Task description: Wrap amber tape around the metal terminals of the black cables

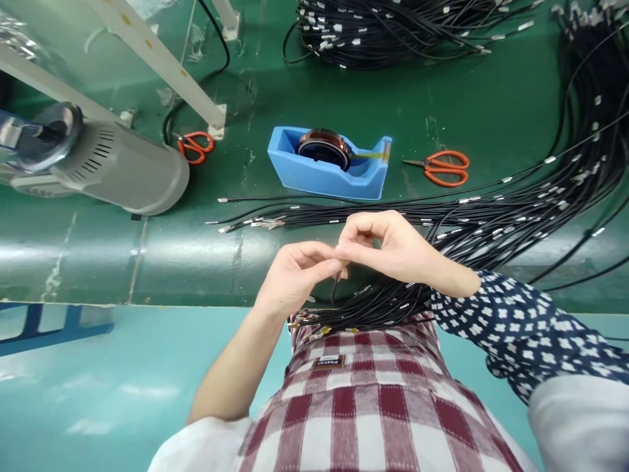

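My left hand and my right hand meet above the front edge of the bench, fingertips pinched together. Between them is the end of a thin black cable, which hangs down from the fingers. A small yellowish bit, like amber tape, shows at the fingertips; the cable tip itself is mostly covered. Just beneath my hands lies a bundle of black cables, several of whose ends carry yellow tape. Behind my hands a longer row of black cables with white labels runs to the right.
A blue tape dispenser with an amber roll stands beyond the cables. Orange-handled scissors lie to its right, another orange-handled pair to its left. A grey machine occupies the left side. Coiled cables sit at the back.
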The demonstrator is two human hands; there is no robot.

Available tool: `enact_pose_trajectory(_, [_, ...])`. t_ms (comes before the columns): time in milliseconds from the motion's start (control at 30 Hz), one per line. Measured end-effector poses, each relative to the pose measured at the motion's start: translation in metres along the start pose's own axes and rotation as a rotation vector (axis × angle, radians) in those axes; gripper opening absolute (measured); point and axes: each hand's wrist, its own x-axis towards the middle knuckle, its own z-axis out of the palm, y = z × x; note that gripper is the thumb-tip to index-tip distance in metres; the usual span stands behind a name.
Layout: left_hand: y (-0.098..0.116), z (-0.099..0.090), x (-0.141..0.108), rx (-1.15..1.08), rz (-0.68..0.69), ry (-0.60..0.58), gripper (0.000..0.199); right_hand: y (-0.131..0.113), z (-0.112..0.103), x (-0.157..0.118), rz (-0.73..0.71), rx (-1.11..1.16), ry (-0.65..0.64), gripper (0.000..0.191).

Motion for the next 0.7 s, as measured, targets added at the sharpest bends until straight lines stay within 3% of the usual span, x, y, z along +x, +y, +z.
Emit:
enact_pose_trajectory(167, [0.003,-0.002,-0.001,0.072,0.004,0.028,0.009,-0.001,-0.001,0.004,0.025,-0.019,-0.001,0.020])
enact_pose_trajectory(433, [-0.001,0.002,0.001,-0.070,-0.041,0.043,0.013,0.002,-0.003,0.009,0.130,0.193,-0.053,0.023])
enact_pose_trajectory(600, [-0.004,0.000,-0.002,-0.026,-0.054,0.084,0.013,0.007,-0.003,0.010,0.098,0.132,0.003,0.023])
enact_pose_trajectory(700, [-0.005,0.002,-0.003,-0.029,-0.045,0.159,0.014,0.011,0.001,0.006,0.079,0.100,0.109,0.024])
